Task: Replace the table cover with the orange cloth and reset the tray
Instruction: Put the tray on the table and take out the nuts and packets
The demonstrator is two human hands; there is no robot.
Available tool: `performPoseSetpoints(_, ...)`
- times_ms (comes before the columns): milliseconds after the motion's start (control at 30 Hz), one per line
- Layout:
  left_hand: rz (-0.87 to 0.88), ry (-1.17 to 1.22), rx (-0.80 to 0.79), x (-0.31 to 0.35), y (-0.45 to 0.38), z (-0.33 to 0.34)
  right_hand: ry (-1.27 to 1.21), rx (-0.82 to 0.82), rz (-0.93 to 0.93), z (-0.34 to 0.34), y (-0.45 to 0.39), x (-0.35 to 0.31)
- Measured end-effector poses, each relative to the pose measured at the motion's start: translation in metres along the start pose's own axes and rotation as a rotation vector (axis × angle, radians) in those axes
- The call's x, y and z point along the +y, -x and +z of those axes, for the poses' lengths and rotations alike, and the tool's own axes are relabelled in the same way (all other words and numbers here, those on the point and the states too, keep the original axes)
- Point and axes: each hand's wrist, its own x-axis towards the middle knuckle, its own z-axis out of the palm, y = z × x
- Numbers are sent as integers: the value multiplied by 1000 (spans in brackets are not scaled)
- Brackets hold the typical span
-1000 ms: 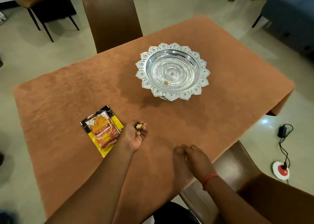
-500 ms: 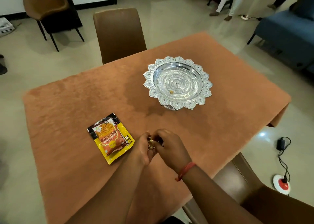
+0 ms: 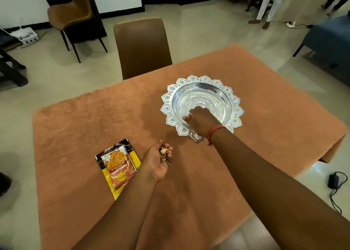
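While my left hand (image 3: 158, 161) cups nut shells (image 3: 163, 153) near the table's front edge, I see my right hand (image 3: 198, 120) reaching inside the silver tray (image 3: 234, 100), fingers hidden, toward the orange cloth's (image 3: 85, 126) far right corner.

I see the right hand (image 3: 198, 119) reaching into the silver tray (image 3: 234, 105) on the orange cloth (image 3: 85, 121). The left hand (image 3: 158, 161) cups nut shells (image 3: 163, 152) palm-up, just beside the snack packet (image 3: 118, 165).

The tray (image 3: 202, 90) was shiny embossed metal, the orange cloth (image 3: 85, 128) matt and fuzzy, the snack packet (image 3: 118, 165) glossy plastic
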Motion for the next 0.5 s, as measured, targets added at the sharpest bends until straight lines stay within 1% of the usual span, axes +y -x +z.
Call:
performPoseSetpoints(33, 3, 9, 10, 1, -2, 0, 28, -2, -29, 2, 0, 0)
performPoseSetpoints(133, 11, 26, 45, 6, -5, -1, 87, 65, -147, 5, 4, -1)
performPoseSetpoints(200, 25, 51, 77, 8, -8, -4, 59, 68, -195, 6, 6, -2)
performPoseSetpoints(300, 43, 74, 115, 9, -10, -6, -118, 24, -140, 6, 6, -1)
performPoseSetpoints(367, 48, 83, 119, 9, -10, -5, -223, 23, -113, 5, 8, 0)
performPoseSetpoints(500, 51, 104, 128, 11, -7, -6, -345, 25, -87, 0, 10, 1)
